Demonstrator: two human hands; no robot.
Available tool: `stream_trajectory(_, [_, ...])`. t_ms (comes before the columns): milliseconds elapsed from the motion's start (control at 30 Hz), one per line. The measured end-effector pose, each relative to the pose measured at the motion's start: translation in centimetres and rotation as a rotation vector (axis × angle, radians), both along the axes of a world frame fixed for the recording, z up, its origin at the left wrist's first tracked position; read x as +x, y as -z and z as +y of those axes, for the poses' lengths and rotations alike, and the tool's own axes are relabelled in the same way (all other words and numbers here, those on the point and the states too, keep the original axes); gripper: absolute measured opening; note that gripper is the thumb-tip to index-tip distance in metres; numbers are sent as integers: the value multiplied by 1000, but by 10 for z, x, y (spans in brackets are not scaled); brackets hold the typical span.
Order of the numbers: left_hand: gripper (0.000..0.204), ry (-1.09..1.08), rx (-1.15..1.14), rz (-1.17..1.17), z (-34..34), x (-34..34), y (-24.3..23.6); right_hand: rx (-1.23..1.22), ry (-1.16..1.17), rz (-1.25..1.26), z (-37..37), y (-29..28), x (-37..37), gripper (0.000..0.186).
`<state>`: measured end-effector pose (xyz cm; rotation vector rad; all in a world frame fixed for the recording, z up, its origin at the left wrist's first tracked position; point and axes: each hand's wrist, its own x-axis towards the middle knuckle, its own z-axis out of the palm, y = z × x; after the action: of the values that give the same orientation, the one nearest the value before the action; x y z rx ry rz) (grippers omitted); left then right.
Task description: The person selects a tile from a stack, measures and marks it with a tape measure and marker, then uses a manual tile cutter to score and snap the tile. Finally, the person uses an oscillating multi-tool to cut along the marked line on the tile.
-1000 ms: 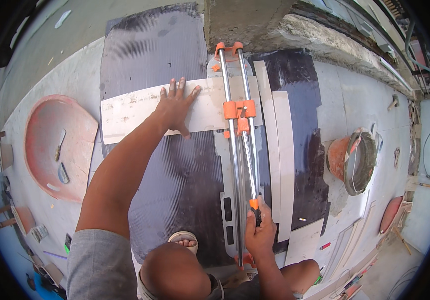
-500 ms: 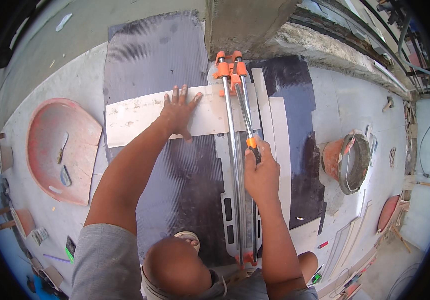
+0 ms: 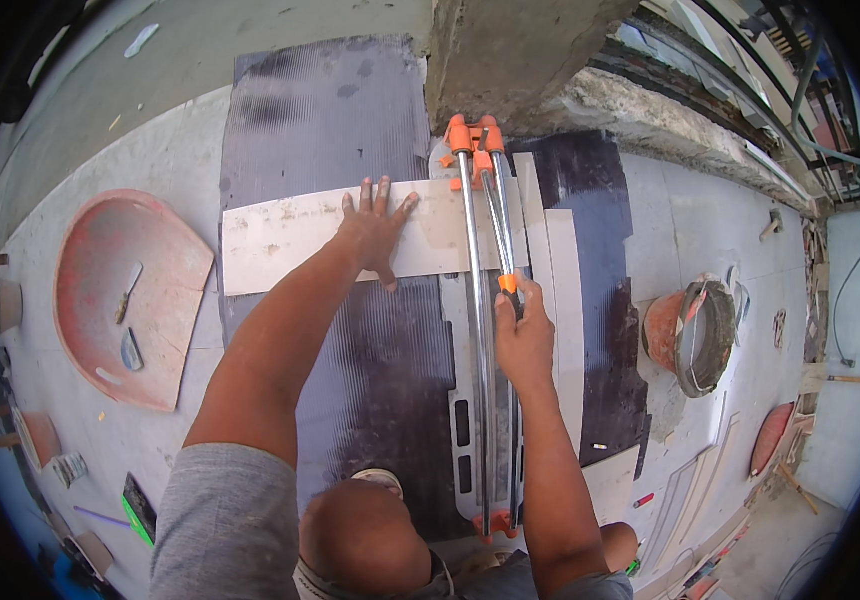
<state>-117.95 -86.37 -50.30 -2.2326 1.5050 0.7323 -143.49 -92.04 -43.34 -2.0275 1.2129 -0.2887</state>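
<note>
A long, pale tile (image 3: 285, 235) lies crosswise, its right part under the rails of a manual tile cutter (image 3: 477, 330). The cutter has two chrome rails with orange ends and stretches from near my knees to the concrete pillar. My left hand (image 3: 375, 235) presses flat on the tile with fingers spread, just left of the rails. My right hand (image 3: 525, 335) is closed around the black grip of the cutter's lever, just below its orange collar (image 3: 508, 284). Whether the scoring wheel touches the tile is hidden.
Dark ribbed sheets (image 3: 320, 110) cover the floor under the cutter. Narrow tile strips (image 3: 566, 310) lie right of it. A reddish scoop-shaped pan (image 3: 165, 330) with tools sits left; a mortar-crusted bucket (image 3: 663, 330) stands right. The concrete pillar (image 3: 510, 60) blocks the far end.
The whole view has shifted slightly. Against the cutter, my right hand and the lever have moved a little farther toward the pillar. My left hand stays flat on the tile.
</note>
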Motion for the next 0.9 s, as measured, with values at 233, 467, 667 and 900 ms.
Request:
stream_trajectory(233, [154,-15,24,-1,-1,0,-6,57,-17,32,-7,-12,7,42])
stream_trajectory(467, [154,-11,28,6,-5,0,-6,12,-18,41,-1,3,-1,43])
stream_trajectory(667, [155,-10,23,7,-1,0,-3,27,-21,23,2,9,-1,44])
stream_trajectory(900, [155,-3,-25,26,1,-4,-3,11,-29,-10,3,14,-6,41])
